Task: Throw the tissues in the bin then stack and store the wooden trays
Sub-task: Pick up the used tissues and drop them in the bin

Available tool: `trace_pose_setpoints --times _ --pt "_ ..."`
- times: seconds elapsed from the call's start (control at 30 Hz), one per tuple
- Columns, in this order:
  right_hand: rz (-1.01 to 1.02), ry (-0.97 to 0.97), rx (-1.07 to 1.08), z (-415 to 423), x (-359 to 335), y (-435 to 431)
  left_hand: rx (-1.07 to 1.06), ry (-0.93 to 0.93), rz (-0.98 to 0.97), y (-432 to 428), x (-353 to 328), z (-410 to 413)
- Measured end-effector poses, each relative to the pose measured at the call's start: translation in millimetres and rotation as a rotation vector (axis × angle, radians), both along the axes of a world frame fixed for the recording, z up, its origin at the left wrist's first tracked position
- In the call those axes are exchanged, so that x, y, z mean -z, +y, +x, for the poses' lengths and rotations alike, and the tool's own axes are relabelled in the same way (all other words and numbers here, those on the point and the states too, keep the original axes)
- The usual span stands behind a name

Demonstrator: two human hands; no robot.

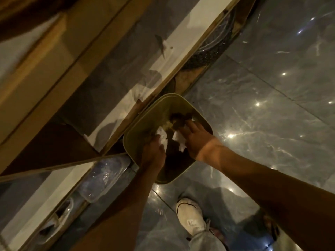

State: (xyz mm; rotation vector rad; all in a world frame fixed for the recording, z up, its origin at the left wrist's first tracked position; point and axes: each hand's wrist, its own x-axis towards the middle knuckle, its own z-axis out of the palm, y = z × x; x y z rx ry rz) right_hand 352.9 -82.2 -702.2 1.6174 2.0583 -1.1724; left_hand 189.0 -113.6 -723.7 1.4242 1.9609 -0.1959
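a: what fills most of the view?
b: a glossy grey marble floor [262, 105] on the right, and a long wood-edged counter [112, 69] running up the left side, its pale top blurred.

a: and the arms?
b: both reach forward and down from the lower edge, forearms bare. the two hands meet over the mouth of an olive-green bin [137, 131] standing on the floor just beside the counter.

a: how are the hands held?
b: the left hand [154, 153] is curled around a white tissue [162, 136], which sticks out past its fingers. the right hand [195, 138] is palm down with fingers spread, and a second tissue [179, 142] shows under its thumb side. whether it is gripping that one or letting go, i cannot tell.

a: anything in the bin?
b: dark rubbish at the far end, too blurred to name.

a: what else is close?
b: a white shoe [190, 214] with a grey trouser leg [204, 240] below the bin, and clear plastic containers [103, 178] under the counter edge.
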Motion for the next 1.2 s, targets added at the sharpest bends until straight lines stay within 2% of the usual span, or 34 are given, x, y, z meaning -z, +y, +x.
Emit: trace_pose_setpoints --times 0.1,0.17,0.33,0.57,0.7,0.8,0.87,1.0,1.1,1.2 --pt "-0.07 -0.092 -0.135 1 10 -4 0.06 0.015 -0.17 -3 11 -3" --pt "-0.127 -0.128 -0.202 0 7 -5 0.066 -0.02 -0.204 -4 14 -4" --pt "-0.061 -0.071 -0.053 4 -30 -8 0.046 -0.063 -0.209 -5 -12 2" --pt "0.056 0.006 0.065 49 -120 -49 0.024 -0.028 -0.148 -36 -106 0" --pt "0.042 -0.01 0.076 85 -188 -70 -0.004 -0.12 -0.133 -59 -194 3" --pt "0.08 0.0 0.103 110 -263 -68 0.122 -0.029 -0.067 -69 -279 8" --pt "0.125 0.002 0.103 124 -324 -57 0.183 -0.003 -0.089 -66 -341 13" --pt "0.211 0.0 0.045 149 -442 -31 0.128 0.045 0.001 -59 -464 33" --pt "0.295 0.072 0.017 163 -522 -17 0.102 0.05 0.094 -63 -546 51" --pt "0.383 0.168 -0.012 180 -584 -14 0.006 -0.026 0.21 -68 -616 69"
